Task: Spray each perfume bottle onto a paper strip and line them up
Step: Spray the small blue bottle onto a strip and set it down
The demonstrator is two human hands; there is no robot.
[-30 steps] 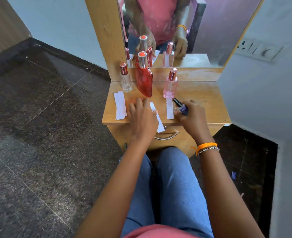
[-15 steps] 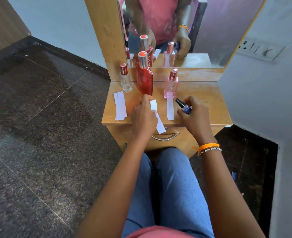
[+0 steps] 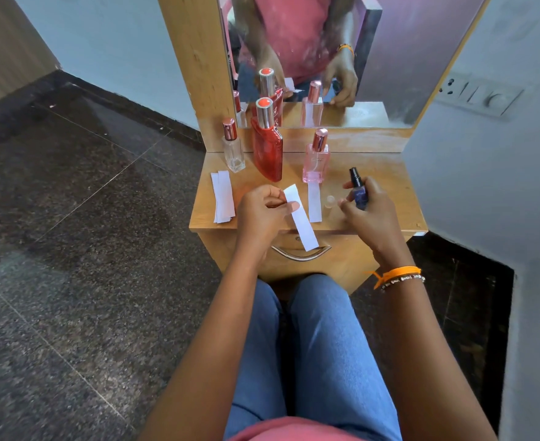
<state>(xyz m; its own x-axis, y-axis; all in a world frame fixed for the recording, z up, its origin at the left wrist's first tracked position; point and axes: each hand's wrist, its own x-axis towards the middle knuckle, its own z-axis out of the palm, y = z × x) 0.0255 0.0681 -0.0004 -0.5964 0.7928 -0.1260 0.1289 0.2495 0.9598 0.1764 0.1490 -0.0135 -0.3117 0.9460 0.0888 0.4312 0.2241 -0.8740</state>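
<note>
Above the dresser (image 3: pixel 386 173), right hand (image 3: pixel 369 208) holds a small dark-blue bottle (image 3: pixel 358 194) upright.

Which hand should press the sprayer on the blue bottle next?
The right hand: it already holds the blue bottle, cap off. The left hand is busy pinching the paper strip beside it.
</note>
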